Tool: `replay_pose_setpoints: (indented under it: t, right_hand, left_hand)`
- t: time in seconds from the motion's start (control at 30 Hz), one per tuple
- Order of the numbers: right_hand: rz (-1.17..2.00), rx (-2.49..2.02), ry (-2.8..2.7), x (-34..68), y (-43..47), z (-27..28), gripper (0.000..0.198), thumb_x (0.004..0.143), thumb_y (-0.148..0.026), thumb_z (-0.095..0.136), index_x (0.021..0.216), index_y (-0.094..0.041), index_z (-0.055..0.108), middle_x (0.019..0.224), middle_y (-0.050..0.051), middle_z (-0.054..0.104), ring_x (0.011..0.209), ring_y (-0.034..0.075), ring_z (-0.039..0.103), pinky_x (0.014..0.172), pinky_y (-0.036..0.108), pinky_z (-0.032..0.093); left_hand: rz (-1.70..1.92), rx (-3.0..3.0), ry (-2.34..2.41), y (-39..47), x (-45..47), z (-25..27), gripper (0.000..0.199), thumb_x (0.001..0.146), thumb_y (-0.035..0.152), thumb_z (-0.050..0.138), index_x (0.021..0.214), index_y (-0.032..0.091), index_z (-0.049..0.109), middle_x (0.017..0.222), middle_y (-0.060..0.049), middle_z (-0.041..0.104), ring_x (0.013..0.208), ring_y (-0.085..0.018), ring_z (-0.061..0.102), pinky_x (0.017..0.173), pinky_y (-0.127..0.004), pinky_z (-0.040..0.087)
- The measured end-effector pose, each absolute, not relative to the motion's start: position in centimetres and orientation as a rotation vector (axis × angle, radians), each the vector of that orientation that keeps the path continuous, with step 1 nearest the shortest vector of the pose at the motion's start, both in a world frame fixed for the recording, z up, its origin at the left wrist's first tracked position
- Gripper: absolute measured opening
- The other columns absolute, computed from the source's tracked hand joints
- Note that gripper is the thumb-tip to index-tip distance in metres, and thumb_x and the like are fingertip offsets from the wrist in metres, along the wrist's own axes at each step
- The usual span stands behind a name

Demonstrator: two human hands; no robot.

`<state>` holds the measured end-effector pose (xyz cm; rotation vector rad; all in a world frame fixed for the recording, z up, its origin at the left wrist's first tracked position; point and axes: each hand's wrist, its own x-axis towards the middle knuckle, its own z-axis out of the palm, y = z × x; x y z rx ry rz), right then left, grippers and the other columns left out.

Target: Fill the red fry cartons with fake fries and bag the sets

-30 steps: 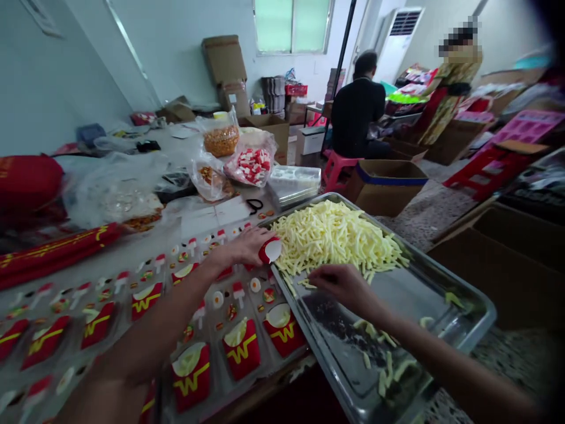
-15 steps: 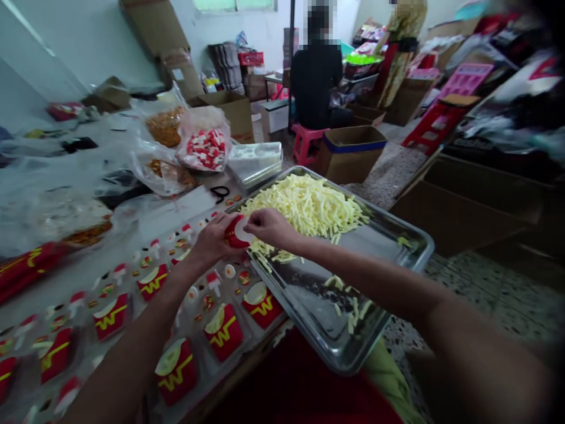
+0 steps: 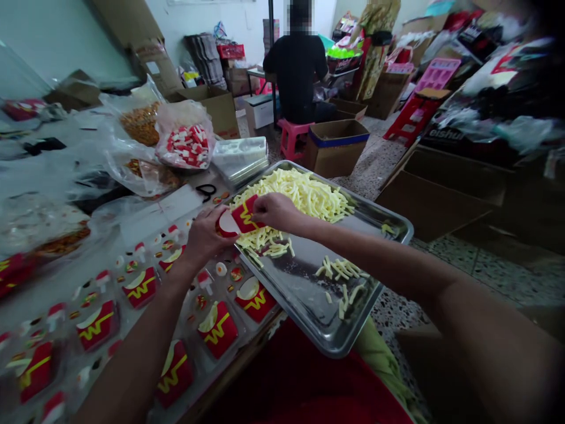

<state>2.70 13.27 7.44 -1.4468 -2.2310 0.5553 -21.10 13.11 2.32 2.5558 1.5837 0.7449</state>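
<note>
One W carton [image 3: 246, 214] emerged (right hand [image 3: 279, 210] pinching); left hand [image 3: 205, 231] grips red-white piece [image 3: 228, 224].

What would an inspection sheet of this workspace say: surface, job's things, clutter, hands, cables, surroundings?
Surface: whitish table, with red W-marked pieces in clear plastic.
Job's things: metal tray, jutting past the table edge, with a heap of pale strips and some strays.
Clutter: bag of red-and-white bits, and clear plastic packs.
Hands: left hand holds a red-and-white piece; right hand grips a red piece with yellow marking.
Cables: nothing seen.
Surroundings: person in black on a pink stool; open cardboard box nearby.
</note>
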Motion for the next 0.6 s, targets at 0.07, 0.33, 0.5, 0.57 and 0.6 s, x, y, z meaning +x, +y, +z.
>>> replay_pose_setpoints:
  t: [0.07,0.33,0.5,0.57,0.6]
  right_hand:
    - [0.481,-1.465,-2.312,3.6,13.1,7.3,0.015,0.083,-0.029,0.070,0.073,-0.018,0.070,0.069,-0.002,0.061,0.064,0.011,0.046,0.059,0.028,0.024]
    - [0.422,-1.200,-2.572,2.6,11.5,8.0,0.019,0.092,-0.029,0.062,0.090,-0.020,0.078,0.087,0.003,0.074,0.075,0.015,0.059,0.064,0.028,0.031]
    - [0.322,-1.374,-2.703,5.5,9.9,4.4,0.009,0.087,-0.026,0.071,0.089,-0.022,0.078,0.091,0.005,0.075,0.086,0.020,0.061,0.071,0.029,0.035]
    - [0.245,-1.302,-2.839,6.0,8.8,2.5,0.007,0.087,-0.022,0.069,0.085,-0.019,0.076,0.089,0.007,0.074,0.092,0.022,0.059,0.077,0.032,0.036]
    - [0.200,-1.289,-2.868,6.0,8.3,1.7,0.009,0.088,-0.022,0.067,0.083,-0.019,0.074,0.088,0.008,0.073,0.093,0.023,0.058,0.079,0.034,0.036]
  left_hand:
    - [0.684,2.493,1.617,12.8,-21.4,1.5,0.093,0.059,0.050,0.086,0.138,0.016,0.051,0.131,-0.015,0.062,0.122,-0.036,0.057,0.108,-0.048,0.043]
    - [0.715,2.365,1.825,8.6,-15.2,4.3,0.085,0.066,0.029,0.079,0.141,0.016,0.040,0.136,-0.019,0.056,0.125,-0.036,0.057,0.102,-0.047,0.048]
    - [0.619,1.992,2.011,6.9,-17.5,4.0,0.094,0.060,0.034,0.085,0.138,0.015,0.036,0.133,-0.019,0.058,0.117,-0.036,0.062,0.094,-0.047,0.053]
    - [0.637,1.931,1.953,5.8,-18.2,4.2,0.089,0.061,0.037,0.084,0.134,0.017,0.037,0.128,-0.016,0.062,0.111,-0.033,0.066,0.089,-0.044,0.055]
    - [0.632,1.939,1.915,5.1,-18.4,4.4,0.086,0.061,0.038,0.084,0.132,0.018,0.039,0.126,-0.014,0.063,0.109,-0.032,0.066,0.088,-0.043,0.055]
